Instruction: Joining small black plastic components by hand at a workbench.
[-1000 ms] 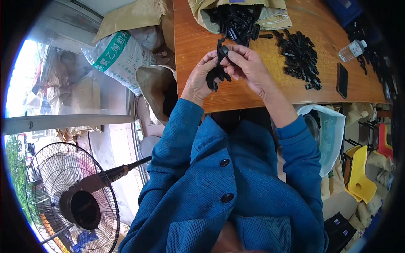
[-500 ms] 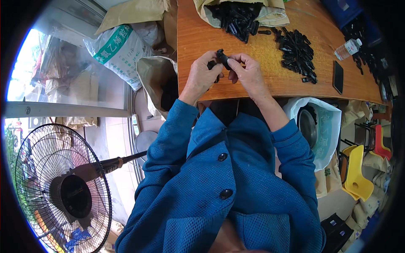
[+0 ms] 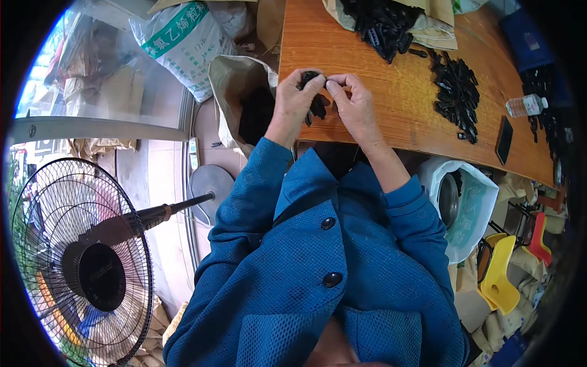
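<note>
Both of my hands meet over the near edge of a wooden table [image 3: 397, 104]. My left hand [image 3: 295, 104] is closed around a bunch of small black plastic parts [image 3: 317, 107], some of which poke out between the fingers. My right hand [image 3: 353, 105] pinches one of those black parts at its fingertips, touching the left hand. An open tan bag of the same black parts [image 3: 382, 21] lies at the far side of the table. A loose pile of black parts [image 3: 455, 92] lies to its right.
A dark phone [image 3: 504, 139] and a water bottle [image 3: 524, 105] lie at the table's right. An open brown sack [image 3: 241, 101] stands left of the table, a white printed sack [image 3: 183, 40] behind it. A floor fan [image 3: 79, 269] stands at lower left. A white bag [image 3: 468, 202] hangs below the table.
My hands have dropped closer to the table's near edge and come together. The black part that stood up between them is now tucked down at the fingertips. The view has tilted.
</note>
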The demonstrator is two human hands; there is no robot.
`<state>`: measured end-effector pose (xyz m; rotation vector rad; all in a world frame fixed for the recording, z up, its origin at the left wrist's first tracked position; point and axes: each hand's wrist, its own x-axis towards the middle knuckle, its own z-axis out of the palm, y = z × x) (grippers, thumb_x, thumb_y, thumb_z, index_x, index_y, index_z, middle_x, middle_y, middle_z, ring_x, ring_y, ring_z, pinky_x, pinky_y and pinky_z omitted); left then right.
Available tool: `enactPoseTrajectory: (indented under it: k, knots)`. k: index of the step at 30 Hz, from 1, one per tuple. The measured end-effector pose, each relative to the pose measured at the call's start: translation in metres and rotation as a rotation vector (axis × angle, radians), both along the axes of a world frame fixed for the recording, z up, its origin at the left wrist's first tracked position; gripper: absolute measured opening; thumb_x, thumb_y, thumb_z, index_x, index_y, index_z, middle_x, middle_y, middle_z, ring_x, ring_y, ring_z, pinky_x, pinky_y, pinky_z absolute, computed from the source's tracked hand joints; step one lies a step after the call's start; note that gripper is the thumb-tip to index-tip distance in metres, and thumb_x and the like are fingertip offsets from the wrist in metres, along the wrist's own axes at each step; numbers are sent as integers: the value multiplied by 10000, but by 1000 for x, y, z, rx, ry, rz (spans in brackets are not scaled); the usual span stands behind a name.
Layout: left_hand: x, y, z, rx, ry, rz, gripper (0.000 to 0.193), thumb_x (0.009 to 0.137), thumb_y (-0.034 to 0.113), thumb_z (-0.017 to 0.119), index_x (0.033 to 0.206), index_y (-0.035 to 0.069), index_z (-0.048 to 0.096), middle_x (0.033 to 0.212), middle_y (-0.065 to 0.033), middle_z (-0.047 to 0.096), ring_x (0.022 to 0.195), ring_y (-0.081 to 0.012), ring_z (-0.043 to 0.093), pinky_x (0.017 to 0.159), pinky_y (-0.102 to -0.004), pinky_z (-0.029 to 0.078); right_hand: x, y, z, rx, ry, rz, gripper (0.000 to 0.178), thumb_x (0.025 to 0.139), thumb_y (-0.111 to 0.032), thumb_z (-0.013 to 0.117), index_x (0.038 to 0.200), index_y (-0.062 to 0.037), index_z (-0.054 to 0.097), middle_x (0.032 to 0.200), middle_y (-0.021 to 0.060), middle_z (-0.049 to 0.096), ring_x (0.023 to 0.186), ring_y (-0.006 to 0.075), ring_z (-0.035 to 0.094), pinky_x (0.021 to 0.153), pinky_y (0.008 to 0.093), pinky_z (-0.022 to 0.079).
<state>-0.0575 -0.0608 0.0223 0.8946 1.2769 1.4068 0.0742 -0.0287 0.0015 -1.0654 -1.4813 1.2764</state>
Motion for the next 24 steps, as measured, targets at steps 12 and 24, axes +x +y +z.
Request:
enactPoseTrajectory:
  k: [12, 24]
  knots:
    - [-88, -3, -26, 224, -204, -45, 288, 889, 171, 640, 1097, -17, 576, 971, -100, 644, 810, -122, 631, 659, -228, 540, -63, 8, 13, -27, -262, 316, 377, 861, -277, 675, 1055, 29, 569, 875, 94, 655, 775, 143, 632, 681, 270, 496]
    - [-108, -8, -31, 160, -256, -30, 424, 902, 242, 621, 1224, -7, 505, 1086, -134, 632, 867, -137, 627, 659, -233, 542, -90, 19, 11, 194, -346, 341, 306, 845, -239, 682, 953, 25, 573, 763, 139, 654, 700, 204, 652, 638, 309, 507]
